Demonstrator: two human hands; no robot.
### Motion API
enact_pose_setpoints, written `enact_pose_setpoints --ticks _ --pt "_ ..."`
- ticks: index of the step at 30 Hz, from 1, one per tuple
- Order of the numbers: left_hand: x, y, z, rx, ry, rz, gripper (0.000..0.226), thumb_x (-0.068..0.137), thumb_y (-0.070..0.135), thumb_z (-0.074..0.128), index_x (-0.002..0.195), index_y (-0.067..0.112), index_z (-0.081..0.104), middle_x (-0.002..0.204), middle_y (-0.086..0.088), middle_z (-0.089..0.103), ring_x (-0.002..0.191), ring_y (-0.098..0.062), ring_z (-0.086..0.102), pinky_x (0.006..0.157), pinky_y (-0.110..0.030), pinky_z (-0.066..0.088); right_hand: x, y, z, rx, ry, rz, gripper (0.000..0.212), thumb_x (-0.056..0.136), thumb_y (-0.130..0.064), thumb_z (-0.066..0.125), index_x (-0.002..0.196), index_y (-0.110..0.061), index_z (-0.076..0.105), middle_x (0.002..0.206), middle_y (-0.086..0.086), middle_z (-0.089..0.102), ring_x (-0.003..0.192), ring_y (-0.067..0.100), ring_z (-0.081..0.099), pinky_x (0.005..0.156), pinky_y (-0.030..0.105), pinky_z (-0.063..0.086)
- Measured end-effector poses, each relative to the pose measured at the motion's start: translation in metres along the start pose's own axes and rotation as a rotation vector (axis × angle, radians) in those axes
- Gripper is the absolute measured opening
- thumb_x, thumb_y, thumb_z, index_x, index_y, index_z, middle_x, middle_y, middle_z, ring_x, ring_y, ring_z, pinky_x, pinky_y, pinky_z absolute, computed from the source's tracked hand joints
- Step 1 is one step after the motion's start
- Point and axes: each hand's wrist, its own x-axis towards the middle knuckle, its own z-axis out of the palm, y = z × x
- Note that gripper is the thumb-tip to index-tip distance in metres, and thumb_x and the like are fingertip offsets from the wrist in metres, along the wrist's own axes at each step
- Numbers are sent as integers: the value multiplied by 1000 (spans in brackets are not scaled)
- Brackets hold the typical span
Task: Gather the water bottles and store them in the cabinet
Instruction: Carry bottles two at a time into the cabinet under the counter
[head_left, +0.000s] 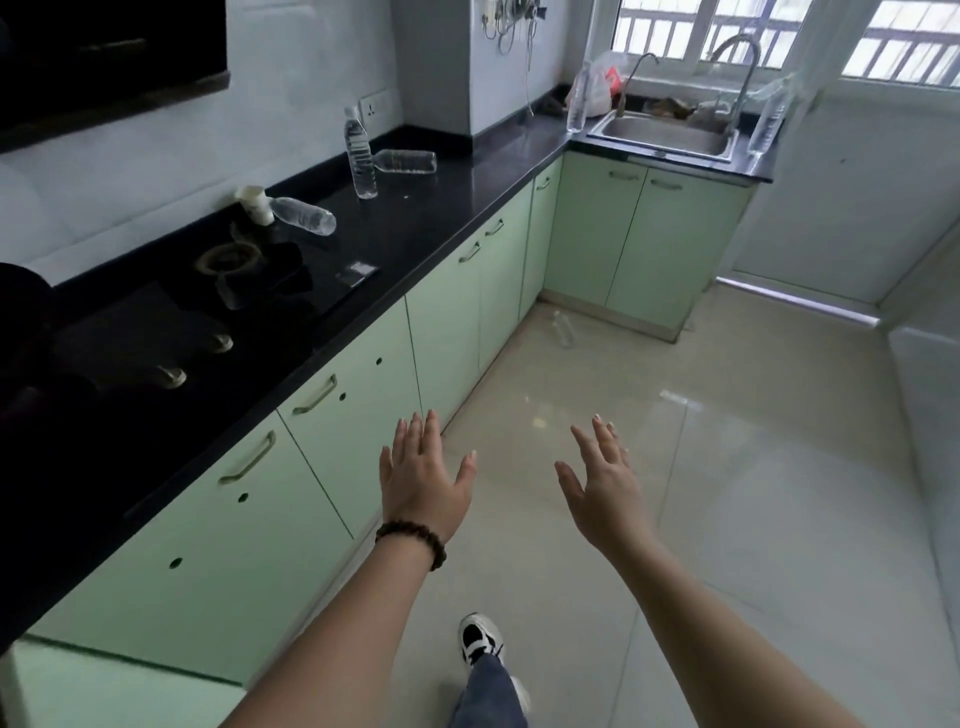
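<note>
Several clear water bottles are scattered about. One lies on its side (304, 215) on the black counter (426, 228), one stands upright (360, 154), and another lies behind it (406, 160). Two more stand beside the sink, one on its left (577, 98) and one on its right (768, 120). One bottle lies on the floor (562, 327) by the corner cabinets. The pale green cabinet doors (332, 431) under the counter are closed. My left hand (422, 475) and my right hand (600, 480) are stretched out in front of me, fingers spread, holding nothing.
A steel sink (665, 132) with a tall tap sits under the window. A white paper cup (254, 203) lies by the hob (249, 280). A plastic bag (597, 83) sits left of the sink. The tiled floor (727, 467) stretches ahead.
</note>
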Motion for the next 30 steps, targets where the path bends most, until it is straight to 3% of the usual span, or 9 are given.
enact_pose_setpoints --ticks 7,16,30 --pt "132 3 26 -22 49 -52 73 95 49 44 154 15 17 160 -7 19 149 -21 9 119 -43 13 146 -3 20 -52 -38 -99 56 96 -40 46 147 -21 31 160 4 12 148 19 3 120 36 6" --pt "315 -10 11 -45 128 -187 73 95 48 44 154 14 17 161 -7 17 149 -21 7 120 -43 13 360 -74 29 -73 -98 -229 59 96 -43 44 149 -25 26 161 1 8 148 18 -1 121 38 5" --pt "489 -68 8 1 308 -465 74 92 46 53 151 10 26 157 -13 26 147 -27 17 117 -46 19 585 -155 114 -35 -272 -465 57 97 -41 45 149 -25 27 161 1 10 148 21 2 120 43 12"
